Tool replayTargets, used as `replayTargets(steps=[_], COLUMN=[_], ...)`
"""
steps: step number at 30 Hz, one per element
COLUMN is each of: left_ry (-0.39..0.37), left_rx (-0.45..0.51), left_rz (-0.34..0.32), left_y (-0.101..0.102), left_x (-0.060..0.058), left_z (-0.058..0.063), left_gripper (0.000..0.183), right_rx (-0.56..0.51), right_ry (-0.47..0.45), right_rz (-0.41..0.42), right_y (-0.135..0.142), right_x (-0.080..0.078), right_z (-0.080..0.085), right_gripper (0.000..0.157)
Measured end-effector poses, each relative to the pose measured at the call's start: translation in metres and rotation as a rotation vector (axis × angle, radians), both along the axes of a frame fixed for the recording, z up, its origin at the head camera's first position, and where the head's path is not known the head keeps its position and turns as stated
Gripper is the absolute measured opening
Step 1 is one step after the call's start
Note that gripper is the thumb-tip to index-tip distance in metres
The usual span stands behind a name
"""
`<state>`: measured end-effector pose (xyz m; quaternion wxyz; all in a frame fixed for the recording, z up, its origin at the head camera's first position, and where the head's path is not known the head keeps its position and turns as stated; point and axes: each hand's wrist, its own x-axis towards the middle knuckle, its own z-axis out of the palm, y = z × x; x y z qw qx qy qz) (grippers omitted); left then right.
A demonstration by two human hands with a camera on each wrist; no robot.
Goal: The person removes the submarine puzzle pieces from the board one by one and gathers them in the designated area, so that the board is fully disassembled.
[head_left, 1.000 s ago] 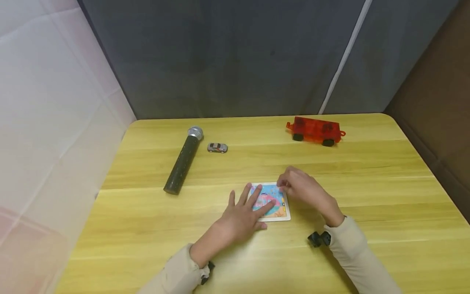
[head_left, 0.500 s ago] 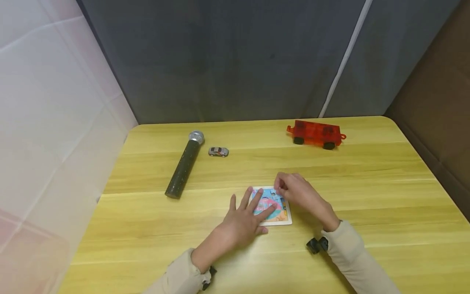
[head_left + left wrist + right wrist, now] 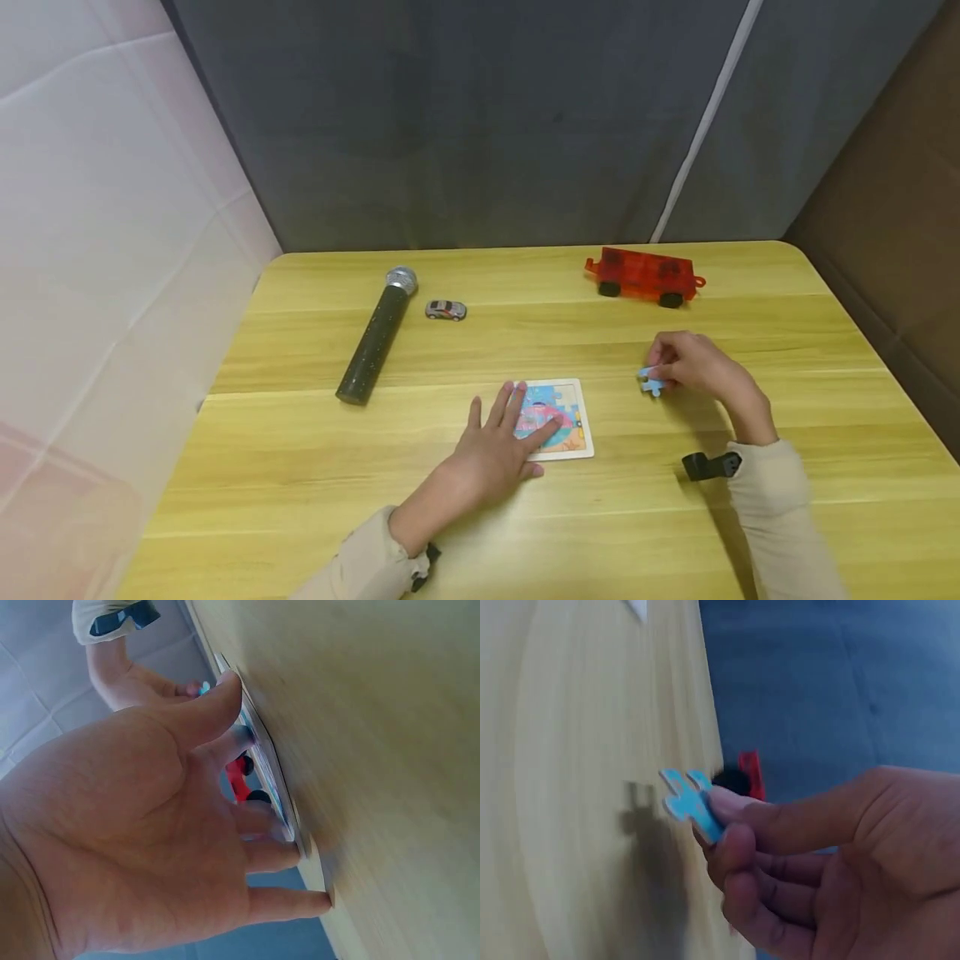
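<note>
Wood-grain surface against a dark grey backdrop, with microphone, silver toy car and red toy wagon towards the back. Small blue jigsaw piece pinched between thumb and fingers of the right hand — held above the surface, to the right of the jigsaw tray. Left hand spread, gripping nothing, fingers partly across the tray's left side. Possible trouble: dropping the piece from so slight a pinch, or — with uneven pressure from the spread fingers — nudging the tray and loosening pieces beside the upper-right gap.
</note>
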<state>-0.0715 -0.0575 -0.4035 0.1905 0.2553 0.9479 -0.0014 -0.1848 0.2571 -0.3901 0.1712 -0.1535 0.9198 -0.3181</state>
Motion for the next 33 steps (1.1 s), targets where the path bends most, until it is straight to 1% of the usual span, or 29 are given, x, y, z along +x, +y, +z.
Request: replayTargets(steps=[2, 5, 11, 15, 22, 24, 26, 28, 29, 31, 33], left_ry=[-0.004, -0.012, -0.013, -0.011, -0.014, -0.011, -0.008, -0.008, -0.008, -0.007, -0.007], left_rx=[0.017, 0.045, 0.066, 0.061, 0.06, 0.055, 0.048, 0.044, 0.043, 0.038, 0.025], left_rz=[0.01, 0.018, 0.007, 0.001, 0.007, 0.007, 0.005, 0.002, 0.0, -0.004, -0.007], left_y=[-0.002, -0.005, -0.009, -0.01, -0.008, -0.007, -0.007, -0.006, -0.006, -0.005, -0.004], left_x=[0.0, 0.0, -0.001, -0.002, -0.001, -0.001, -0.001, -0.001, -0.001, -0.002, -0.003], left_z=[0.0, -0.001, -0.002, -0.003, -0.004, -0.004, -0.004, -0.003, -0.002, -0.002, -0.001], left_gripper=[0.066, 0.066, 0.065, 0.065, 0.066, 0.066, 0.066, 0.066, 0.067, 0.067, 0.067], right_rx=[0.037, 0.098, 0.232, 0.297, 0.31, 0.306, 0.312, 0.3, 0.278, 0.231, 0.19], right_ry=[0.002, 0.027, 0.089, 0.084, 0.088, 0.112, 0.168, 0.254, 0.297, 0.352, 0.362], right_rz=[-0.027, -0.057, -0.098, -0.129, -0.139, -0.144, -0.14, -0.125, -0.105, -0.044, 0.038], right_y=[0.011, 0.02, 0.021, 0.02, 0.019, 0.016, 0.006, -0.013, -0.025, -0.053, -0.08], right_x=[-0.003, -0.006, -0.007, -0.006, -0.003, -0.001, 0.002, 0.008, 0.01, 0.017, 0.024], right_z=[-0.002, -0.006, -0.011, -0.011, -0.015, -0.016, -0.014, -0.011, -0.009, -0.005, -0.003], right_gripper=[0.01, 0.011, 0.009, 0.007, 0.01, 0.011, 0.009, 0.01, 0.009, 0.007, 0.006])
